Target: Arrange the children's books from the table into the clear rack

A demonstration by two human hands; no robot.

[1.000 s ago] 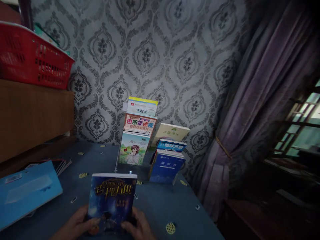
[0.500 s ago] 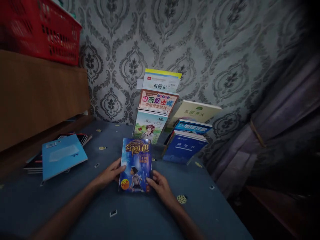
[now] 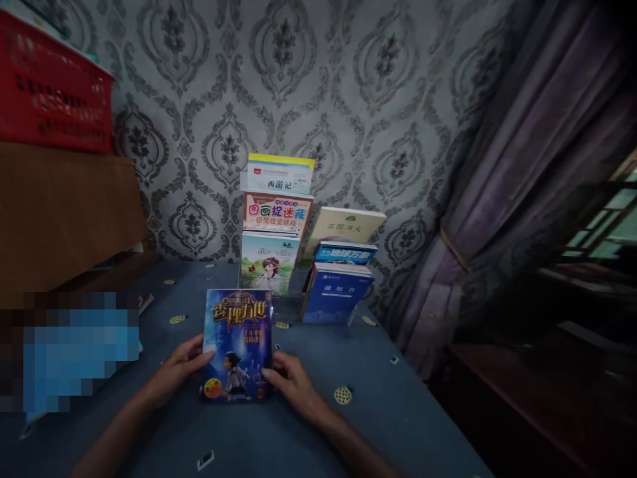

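A blue book (image 3: 236, 352) with gold title lettering and a cartoon child on its cover is held between my two hands, cover toward me. My left hand (image 3: 184, 365) grips its left edge, thumb on the cover. On the right edge, my right hand (image 3: 293, 385) has its thumb on the front and its fingers behind. Just beyond stands a green-covered book (image 3: 269, 262), with a brown-and-white book (image 3: 276, 212) and a yellow-topped book (image 3: 281, 174) behind it. To their right stand a dark blue book (image 3: 336, 295), a bright blue one (image 3: 343, 253) and a pale green one (image 3: 348, 226).
At the left, a pixelated patch covers most of a blue item (image 3: 79, 362) on the table (image 3: 279, 445). A red basket (image 3: 60, 93) sits on a wooden cabinet (image 3: 70, 212). Patterned wallpaper backs the table; a tied purple curtain (image 3: 478, 206) hangs at right.
The camera view has swung right, so the standing books and basket appear farther left. The blue book remains between both hands and looks slightly larger and nearer.
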